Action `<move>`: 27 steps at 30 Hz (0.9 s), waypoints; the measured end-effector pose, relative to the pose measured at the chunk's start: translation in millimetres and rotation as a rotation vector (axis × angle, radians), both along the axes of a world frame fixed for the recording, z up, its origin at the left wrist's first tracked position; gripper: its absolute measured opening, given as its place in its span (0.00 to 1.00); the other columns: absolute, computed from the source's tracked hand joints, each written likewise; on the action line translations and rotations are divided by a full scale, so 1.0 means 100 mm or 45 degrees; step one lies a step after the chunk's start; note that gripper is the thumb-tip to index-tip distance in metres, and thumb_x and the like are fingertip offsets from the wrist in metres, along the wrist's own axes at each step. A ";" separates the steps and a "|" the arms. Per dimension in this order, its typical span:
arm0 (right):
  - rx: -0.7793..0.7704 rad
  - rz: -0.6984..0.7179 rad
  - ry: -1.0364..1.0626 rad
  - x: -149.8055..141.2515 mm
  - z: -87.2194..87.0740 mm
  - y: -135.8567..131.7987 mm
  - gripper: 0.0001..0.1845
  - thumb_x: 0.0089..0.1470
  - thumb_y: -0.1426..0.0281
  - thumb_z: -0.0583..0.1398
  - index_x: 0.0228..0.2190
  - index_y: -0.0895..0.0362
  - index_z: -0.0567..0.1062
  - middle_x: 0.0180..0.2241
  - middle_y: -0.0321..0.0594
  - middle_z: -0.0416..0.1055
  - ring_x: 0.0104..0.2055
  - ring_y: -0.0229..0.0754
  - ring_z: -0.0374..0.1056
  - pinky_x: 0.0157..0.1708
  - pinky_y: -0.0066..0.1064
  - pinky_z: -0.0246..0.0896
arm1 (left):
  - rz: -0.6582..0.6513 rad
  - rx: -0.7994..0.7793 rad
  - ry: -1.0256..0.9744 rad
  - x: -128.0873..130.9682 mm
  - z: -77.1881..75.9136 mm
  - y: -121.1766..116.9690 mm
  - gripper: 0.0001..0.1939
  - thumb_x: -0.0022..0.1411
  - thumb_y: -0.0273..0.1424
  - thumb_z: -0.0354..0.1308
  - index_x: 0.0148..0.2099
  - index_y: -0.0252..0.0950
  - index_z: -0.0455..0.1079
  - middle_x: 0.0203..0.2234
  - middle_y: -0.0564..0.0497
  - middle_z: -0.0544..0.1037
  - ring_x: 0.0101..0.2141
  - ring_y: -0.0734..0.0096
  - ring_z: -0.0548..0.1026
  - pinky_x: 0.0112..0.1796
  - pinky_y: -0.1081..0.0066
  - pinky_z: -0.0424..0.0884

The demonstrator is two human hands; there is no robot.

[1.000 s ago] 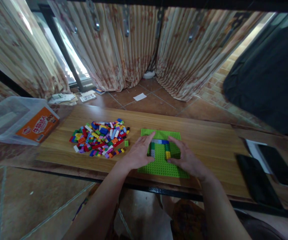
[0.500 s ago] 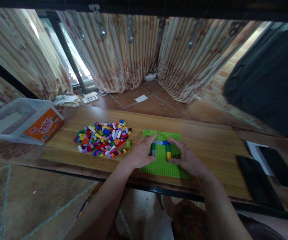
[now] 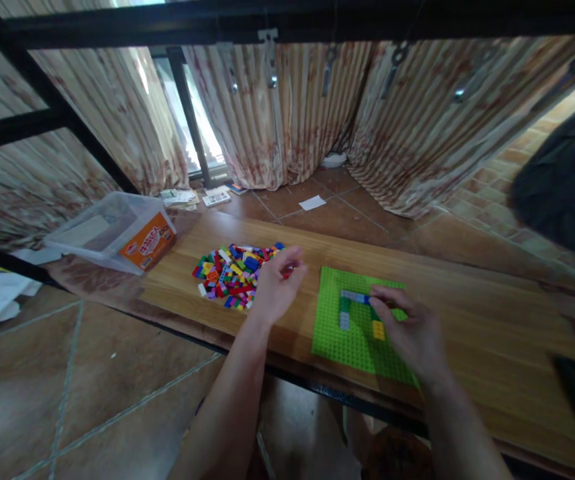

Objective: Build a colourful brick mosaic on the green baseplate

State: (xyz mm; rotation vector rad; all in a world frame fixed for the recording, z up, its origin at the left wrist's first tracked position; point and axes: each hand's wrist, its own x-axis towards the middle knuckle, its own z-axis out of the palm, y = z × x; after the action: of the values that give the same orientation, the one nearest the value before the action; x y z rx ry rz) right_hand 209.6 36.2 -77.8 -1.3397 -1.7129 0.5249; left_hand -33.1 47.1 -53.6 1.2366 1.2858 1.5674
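A green studded baseplate (image 3: 337, 347) lies on the table with a three-sided outline of building bricks on it. Grey bricks (image 3: 344, 321) and a dark green one form its left side, grey and blue bricks (image 3: 362, 298) its far side, and a yellow brick (image 3: 378, 330) the near end of its right side. My right hand (image 3: 414, 330) is over the plate's right part, thumb and forefinger tips together beside the blue bricks; whatever is between them is hidden. My left hand (image 3: 277, 290) hovers at the right edge of the brick pile (image 3: 237, 273), fingers curved and apart.
A clear plastic box (image 3: 112, 230) with an orange label stands at the table's left end. A dark flat object (image 3: 574, 393) lies at the right. Papers (image 3: 180, 197) lie beyond the table. A black bar (image 3: 287, 23) with hanging metal hooks crosses above.
My left hand has left the baseplate and moved left to the brick pile. My right hand has shifted over the far right corner of the brick outline. The view has swung left.
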 end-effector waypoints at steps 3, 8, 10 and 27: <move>0.016 0.145 -0.083 -0.30 0.01 -0.08 0.12 0.60 0.61 0.58 0.39 0.51 0.79 0.39 0.40 0.79 0.41 0.45 0.74 0.44 0.41 0.69 | 0.390 0.020 -0.408 -0.27 0.09 0.02 0.11 0.52 0.29 0.65 0.40 0.33 0.77 0.30 0.50 0.79 0.30 0.74 0.76 0.36 0.73 0.71; 0.126 0.375 -0.229 -0.72 -0.08 -0.16 0.12 0.62 0.67 0.55 0.40 0.50 0.78 0.36 0.40 0.78 0.39 0.44 0.74 0.41 0.38 0.69 | 0.665 0.055 -0.703 -0.68 0.18 -0.03 0.09 0.48 0.30 0.66 0.34 0.31 0.76 0.21 0.55 0.74 0.22 0.82 0.70 0.27 0.80 0.65; 0.122 0.407 -0.245 -0.87 -0.12 -0.16 0.12 0.61 0.68 0.55 0.40 0.50 0.78 0.36 0.40 0.78 0.39 0.44 0.73 0.41 0.38 0.69 | 0.702 0.050 -0.780 -0.78 0.18 -0.06 0.09 0.47 0.30 0.67 0.33 0.31 0.75 0.20 0.55 0.73 0.21 0.82 0.69 0.27 0.80 0.64; 0.085 0.422 -0.140 -1.66 -0.15 -0.12 0.11 0.61 0.67 0.56 0.40 0.50 0.78 0.41 0.41 0.77 0.43 0.46 0.73 0.45 0.42 0.69 | 1.161 0.117 -1.005 -1.45 0.19 -0.22 0.07 0.50 0.25 0.60 0.35 0.34 0.71 0.23 0.57 0.72 0.22 0.83 0.70 0.26 0.81 0.65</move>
State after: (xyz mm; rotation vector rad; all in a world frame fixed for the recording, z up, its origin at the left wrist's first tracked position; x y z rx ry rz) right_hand 43.7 24.1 -92.5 -1.0585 -2.0407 0.5820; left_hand -177.7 25.2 -34.4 -0.0804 1.2646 2.4030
